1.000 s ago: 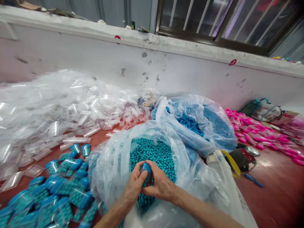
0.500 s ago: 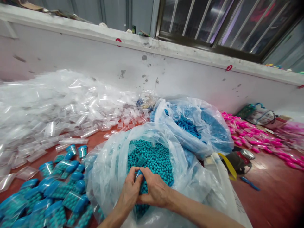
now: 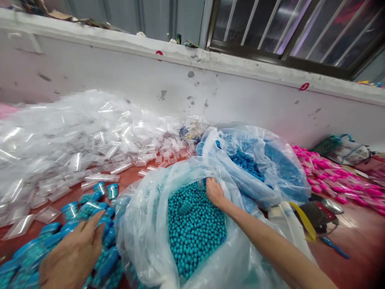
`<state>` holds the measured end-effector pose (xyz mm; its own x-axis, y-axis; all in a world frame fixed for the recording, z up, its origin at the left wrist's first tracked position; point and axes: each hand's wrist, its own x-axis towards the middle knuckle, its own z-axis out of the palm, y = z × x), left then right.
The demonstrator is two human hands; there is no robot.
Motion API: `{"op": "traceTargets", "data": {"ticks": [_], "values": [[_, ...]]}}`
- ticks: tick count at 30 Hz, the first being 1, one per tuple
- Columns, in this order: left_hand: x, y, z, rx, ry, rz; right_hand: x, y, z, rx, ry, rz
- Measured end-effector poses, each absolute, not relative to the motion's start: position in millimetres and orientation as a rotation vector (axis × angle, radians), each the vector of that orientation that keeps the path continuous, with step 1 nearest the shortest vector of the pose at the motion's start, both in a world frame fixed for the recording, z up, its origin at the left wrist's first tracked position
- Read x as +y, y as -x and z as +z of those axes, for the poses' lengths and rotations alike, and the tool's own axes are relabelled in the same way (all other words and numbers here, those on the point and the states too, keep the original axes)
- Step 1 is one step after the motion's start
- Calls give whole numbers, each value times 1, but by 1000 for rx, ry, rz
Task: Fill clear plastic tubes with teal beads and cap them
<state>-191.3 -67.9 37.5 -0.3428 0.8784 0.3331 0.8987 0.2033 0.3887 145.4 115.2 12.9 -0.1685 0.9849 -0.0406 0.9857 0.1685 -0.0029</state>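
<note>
The bag (image 3: 146, 237) sits at the centre, before me.
Beads (image 3: 195, 237) lie inside it, my right grip (image 3: 212, 192) at its far right inner edge. Left of it are filled containers (image 3: 70, 210), below my left grip (image 3: 73, 255); behind them spreads a pile of sleeves (image 3: 90, 124). A second bag (image 3: 288, 168) lies behind and to the right, small parts (image 3: 246, 163) inside. Farther right is another heap (image 3: 339, 178). The wall (image 3: 246, 96) runs behind.

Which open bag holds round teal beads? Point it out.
The nearer bag, with the right hand at its mouth; the farther bag, toward the wall, holds darker blue pieces.
</note>
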Motion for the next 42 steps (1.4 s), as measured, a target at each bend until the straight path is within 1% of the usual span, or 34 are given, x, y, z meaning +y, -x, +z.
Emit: {"op": "traceTargets", "data": {"ticks": [1,4,5,7,9,12,14,16,20,21,23,26,29,33,35,38,42], "values": [[-65,175,43,-2420,1777,-869,120,-145,11,2398,-1988,-14],[-50,110,56,-2457,2214,-1244,131,-146,7,2473,-1876,31],[-43,88,58,-2464,2400,-1306,134,-147,5,2496,-1825,25],[-28,51,54,-2417,2642,-1318,137,-150,3,2536,-1712,-5],[-11,27,44,-2457,2665,-1177,133,-156,3,2559,-1610,-37],[10,15,26,-2581,2504,-837,115,-167,5,2578,-1487,-82],[20,14,16,-2589,2448,-636,99,-176,8,2590,-1415,-173],[27,14,8,-2532,2467,-508,84,-184,11,2620,-1384,-337],[32,12,-3,-2459,2497,-435,70,-192,12,2662,-1382,-850],[32,11,-5,-2459,2504,-431,69,-193,11,2676,-1385,-945],[31,9,-7,-2459,2522,-427,70,-193,9,2737,-1424,-1016],[29,9,-7,-2473,2516,-453,69,-193,12,2819,-1562,-901],[28,9,-5,-2508,2496,-517,65,-189,21,2785,-1702,-618],[29,6,-2,-2618,2442,-601,64,-170,31,2579,-1801,-270],[31,4,-1,-2676,2404,-624,71,-160,31,2453,-1849,-208],[33,5,-2,-2712,2377,-675,83,-154,29,2345,-1905,-218],[31,15,-3,-2694,2386,-792,87,-162,29,2432,-1833,-202]]}}
